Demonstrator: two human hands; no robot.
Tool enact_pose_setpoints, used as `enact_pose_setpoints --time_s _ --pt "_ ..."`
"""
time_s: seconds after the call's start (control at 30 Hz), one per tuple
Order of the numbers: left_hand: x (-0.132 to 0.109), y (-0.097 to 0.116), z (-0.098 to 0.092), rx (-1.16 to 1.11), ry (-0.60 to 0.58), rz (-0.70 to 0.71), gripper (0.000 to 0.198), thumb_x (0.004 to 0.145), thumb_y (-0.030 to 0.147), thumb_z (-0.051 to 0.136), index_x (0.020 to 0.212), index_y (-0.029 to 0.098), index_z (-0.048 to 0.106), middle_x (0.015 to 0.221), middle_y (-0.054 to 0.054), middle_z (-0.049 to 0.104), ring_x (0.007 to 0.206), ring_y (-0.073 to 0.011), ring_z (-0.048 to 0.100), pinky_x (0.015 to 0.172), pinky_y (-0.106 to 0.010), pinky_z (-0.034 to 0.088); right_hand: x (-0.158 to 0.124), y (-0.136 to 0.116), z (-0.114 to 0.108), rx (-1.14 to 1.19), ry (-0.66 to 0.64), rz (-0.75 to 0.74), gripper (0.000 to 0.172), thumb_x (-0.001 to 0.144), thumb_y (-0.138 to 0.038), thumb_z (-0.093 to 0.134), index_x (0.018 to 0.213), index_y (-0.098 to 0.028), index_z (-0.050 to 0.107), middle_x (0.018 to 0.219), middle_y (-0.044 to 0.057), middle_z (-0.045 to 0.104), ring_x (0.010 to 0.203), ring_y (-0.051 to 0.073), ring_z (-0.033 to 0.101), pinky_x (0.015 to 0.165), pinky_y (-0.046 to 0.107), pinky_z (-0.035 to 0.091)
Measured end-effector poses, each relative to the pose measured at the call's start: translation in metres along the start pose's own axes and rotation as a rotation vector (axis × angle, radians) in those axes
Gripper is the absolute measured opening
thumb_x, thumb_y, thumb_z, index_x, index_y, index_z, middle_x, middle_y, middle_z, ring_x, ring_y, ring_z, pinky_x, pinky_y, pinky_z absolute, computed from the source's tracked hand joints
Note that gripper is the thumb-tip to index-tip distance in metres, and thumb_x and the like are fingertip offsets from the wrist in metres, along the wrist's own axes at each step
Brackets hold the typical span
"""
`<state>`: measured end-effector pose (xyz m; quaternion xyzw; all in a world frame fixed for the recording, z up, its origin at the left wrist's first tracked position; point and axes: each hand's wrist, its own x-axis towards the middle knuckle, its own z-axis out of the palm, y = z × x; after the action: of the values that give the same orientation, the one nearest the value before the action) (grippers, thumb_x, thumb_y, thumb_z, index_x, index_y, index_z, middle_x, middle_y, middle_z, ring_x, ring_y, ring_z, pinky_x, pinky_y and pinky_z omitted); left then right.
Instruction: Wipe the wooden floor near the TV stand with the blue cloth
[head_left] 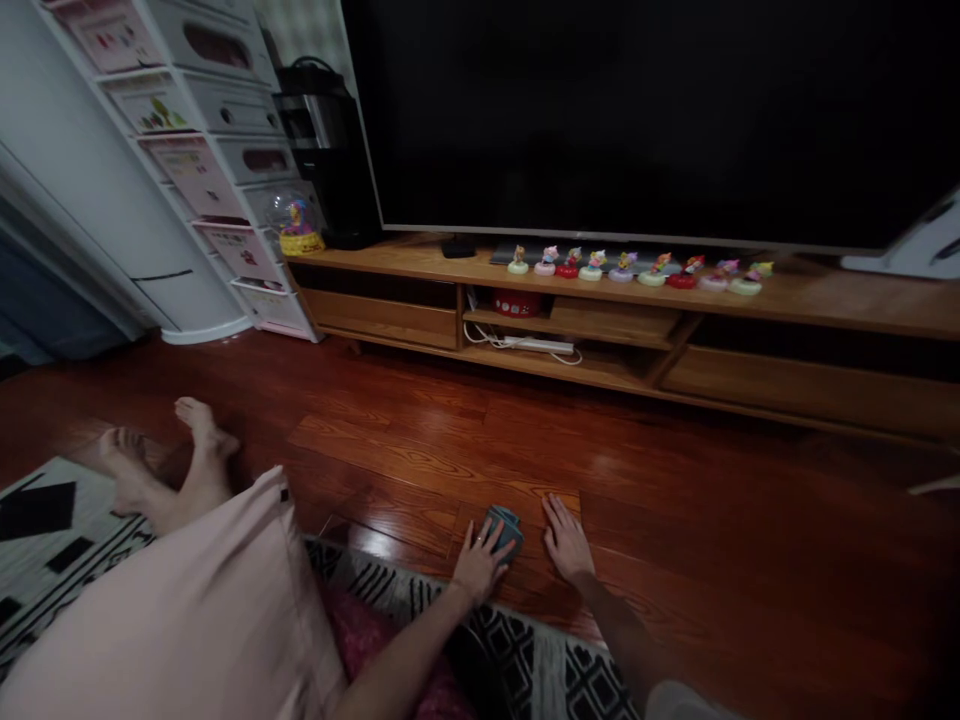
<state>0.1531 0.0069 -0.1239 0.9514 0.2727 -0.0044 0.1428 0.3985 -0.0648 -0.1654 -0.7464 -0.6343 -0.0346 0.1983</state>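
A folded blue-grey cloth (504,524) lies on the reddish wooden floor (420,440). My left hand (480,565) rests on top of its near part, fingers spread and pointing away from me, with a ring on one finger. To the right of the cloth, apart from it, my right hand (568,540) lies flat on the bare floor with its fingers stretched forward and nothing under them that I can see.
Ahead stands a low wooden TV cabinet (420,320) with several small figurines (592,265) and a large television (600,120). A patterned rug (375,575), a pink cushion (195,620) and bare feet (202,425) are nearer, mostly left. White drawers (255,160) stand back left.
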Motion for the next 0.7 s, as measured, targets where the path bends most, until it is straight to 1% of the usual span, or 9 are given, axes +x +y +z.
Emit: enact_pose_setpoints --time_s 0.03,0.1,0.27,0.3,0.37,0.43,0.5,0.6,0.7 --pt "0.001 -0.005 -0.002 0.002 0.007 -0.004 0.051 0.098 0.044 0.044 0.147 0.043 0.033 0.160 0.001 0.025 0.147 -0.0261 0.022 0.116 -0.061 0.017 0.000 0.000 0.000 0.002 -0.001 0.000 0.068 0.091 -0.017 0.034 0.155 -0.028 0.016 0.157 0.003 0.032 0.143 0.020 0.031 0.113 0.043 0.033" --pt "-0.003 -0.025 -0.012 0.014 0.039 -0.105 0.049 0.099 0.039 0.042 0.147 0.043 0.033 0.159 0.001 0.028 0.146 -0.0245 0.023 0.117 -0.061 0.015 0.000 0.001 0.000 0.003 -0.006 0.001 0.067 0.092 -0.019 0.034 0.156 -0.028 0.015 0.157 0.003 0.032 0.143 0.021 0.031 0.114 0.043 0.032" --pt "-0.032 -0.095 -0.044 0.030 0.120 -0.700 0.049 0.101 0.031 0.030 0.150 0.036 0.030 0.161 -0.003 0.023 0.148 -0.0280 0.017 0.113 -0.064 0.022 0.001 0.000 -0.001 0.000 -0.015 0.007 0.063 0.094 -0.025 0.035 0.155 -0.027 0.018 0.158 0.004 0.030 0.144 0.020 0.029 0.114 0.042 0.032" --pt "-0.038 -0.104 -0.048 0.037 0.123 -0.786 0.049 0.101 0.031 0.029 0.150 0.034 0.030 0.161 -0.004 0.021 0.148 -0.0292 0.017 0.111 -0.065 0.024 0.001 -0.001 -0.002 0.002 -0.015 0.008 0.062 0.095 -0.025 0.035 0.155 -0.026 0.018 0.158 0.004 0.030 0.144 0.020 0.029 0.114 0.042 0.032" --pt "-0.046 -0.110 -0.052 0.061 0.120 -0.869 0.049 0.101 0.032 0.028 0.150 0.031 0.032 0.161 -0.007 0.020 0.147 -0.0318 0.017 0.110 -0.067 0.025 0.001 -0.002 -0.003 0.008 -0.014 0.011 0.061 0.095 -0.025 0.034 0.155 -0.026 0.019 0.158 0.005 0.031 0.144 0.020 0.028 0.114 0.042 0.031" --pt "-0.045 -0.101 -0.049 0.090 0.115 -0.852 0.049 0.101 0.031 0.031 0.149 0.030 0.035 0.160 -0.009 0.022 0.146 -0.0348 0.020 0.109 -0.067 0.025 0.001 -0.003 -0.004 0.015 -0.010 0.016 0.061 0.096 -0.024 0.033 0.155 -0.027 0.018 0.157 0.005 0.032 0.144 0.020 0.028 0.114 0.043 0.031" --pt "-0.037 -0.080 -0.038 0.108 0.116 -0.744 0.048 0.100 0.032 0.035 0.148 0.033 0.037 0.160 -0.009 0.024 0.145 -0.0360 0.022 0.110 -0.066 0.024 0.001 -0.004 -0.005 0.017 -0.008 0.016 0.061 0.096 -0.024 0.033 0.155 -0.027 0.019 0.157 0.005 0.033 0.144 0.020 0.028 0.114 0.044 0.031" --pt "-0.018 -0.036 -0.015 0.100 0.092 -0.452 0.048 0.098 0.036 0.042 0.146 0.040 0.038 0.159 -0.004 0.027 0.145 -0.0345 0.023 0.113 -0.065 0.019 0.001 -0.004 -0.005 0.008 -0.011 0.011 0.059 0.096 -0.025 0.033 0.154 -0.025 0.022 0.156 0.005 0.034 0.144 0.020 0.028 0.114 0.043 0.032" --pt "-0.004 0.000 0.002 0.053 0.042 -0.199 0.050 0.096 0.045 0.046 0.145 0.044 0.037 0.160 -0.002 0.025 0.145 -0.0326 0.023 0.115 -0.063 0.019 0.001 -0.002 -0.005 0.001 -0.012 0.010 0.059 0.096 -0.025 0.034 0.154 -0.025 0.024 0.156 0.005 0.035 0.144 0.020 0.029 0.114 0.042 0.033"
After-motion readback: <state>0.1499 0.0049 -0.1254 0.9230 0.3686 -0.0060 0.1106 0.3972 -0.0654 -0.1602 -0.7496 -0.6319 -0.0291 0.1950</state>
